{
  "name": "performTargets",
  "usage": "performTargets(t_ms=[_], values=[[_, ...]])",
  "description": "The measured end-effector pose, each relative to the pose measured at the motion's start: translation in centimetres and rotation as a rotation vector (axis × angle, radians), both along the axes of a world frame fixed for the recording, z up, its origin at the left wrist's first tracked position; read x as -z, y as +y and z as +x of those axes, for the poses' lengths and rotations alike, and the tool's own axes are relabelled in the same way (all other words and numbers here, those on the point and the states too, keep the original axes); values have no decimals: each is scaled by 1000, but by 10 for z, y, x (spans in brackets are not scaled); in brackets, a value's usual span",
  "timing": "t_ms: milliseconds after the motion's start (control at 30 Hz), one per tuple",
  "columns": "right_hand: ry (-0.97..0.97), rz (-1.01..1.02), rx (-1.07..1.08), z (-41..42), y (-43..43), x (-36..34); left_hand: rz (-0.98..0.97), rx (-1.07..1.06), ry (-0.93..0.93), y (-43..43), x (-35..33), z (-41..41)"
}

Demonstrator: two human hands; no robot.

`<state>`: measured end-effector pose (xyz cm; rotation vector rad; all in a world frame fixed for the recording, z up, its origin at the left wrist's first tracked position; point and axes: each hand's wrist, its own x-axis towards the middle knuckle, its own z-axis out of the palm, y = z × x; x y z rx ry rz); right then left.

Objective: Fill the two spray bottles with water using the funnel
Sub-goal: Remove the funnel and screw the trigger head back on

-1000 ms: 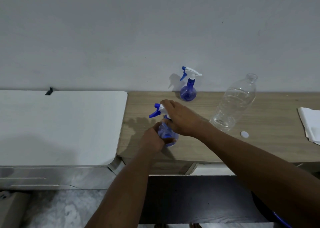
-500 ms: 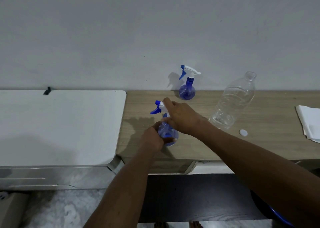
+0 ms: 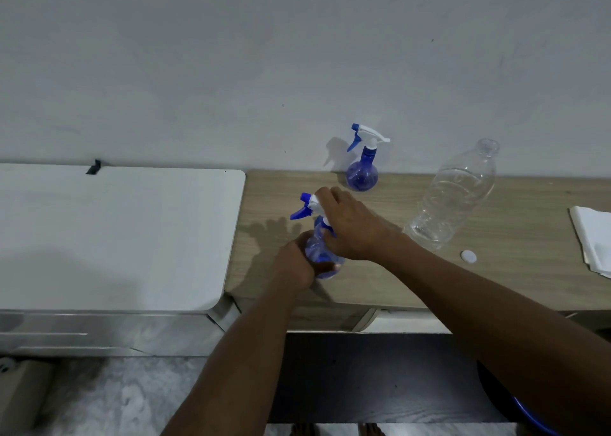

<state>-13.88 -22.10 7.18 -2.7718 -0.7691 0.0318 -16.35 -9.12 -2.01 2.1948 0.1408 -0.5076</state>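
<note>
Wooden surface (image 3: 496, 280) against a pale wall (image 3: 297, 55), white top (image 3: 115, 237) adjoining its left edge.
Near that edge the left hand (image 3: 294, 265) wraps its fingers round the near spray bottle (image 3: 317, 253); the right hand (image 3: 353, 229) clamps fingers on its head; the far spray bottle (image 3: 362, 176) stands by the wall.

Head view: 1 person, 2 arms in shot.

- Left hand (image 3: 294, 263) and right hand (image 3: 350, 227): both bare.
- Back of the right hand shows knuckle ridges. The back of the left hand is in shade and its detail is soft.
- Left forearm (image 3: 238, 363) and right forearm (image 3: 496, 310): bare along the whole visible length, wrist to frame edge.
- Right forearm looks much broader toward the lower right corner.
- 2 feet (image 3: 302, 430) at the bottom edge: only the toe tips show, apparently bare. They are too cropped to tell more.
</note>
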Motion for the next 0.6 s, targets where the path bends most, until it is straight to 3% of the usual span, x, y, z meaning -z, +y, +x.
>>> performTargets(t_ms=[333,467,600], values=[[0,-34,13,1,3,1,16,9,36,0,0,3],[3,-26,59,3,4,4,-31,-127,-58,3,7,-4],[-2,-10,15,-2,1,2,-30,-19,-8,0,1,-2]])
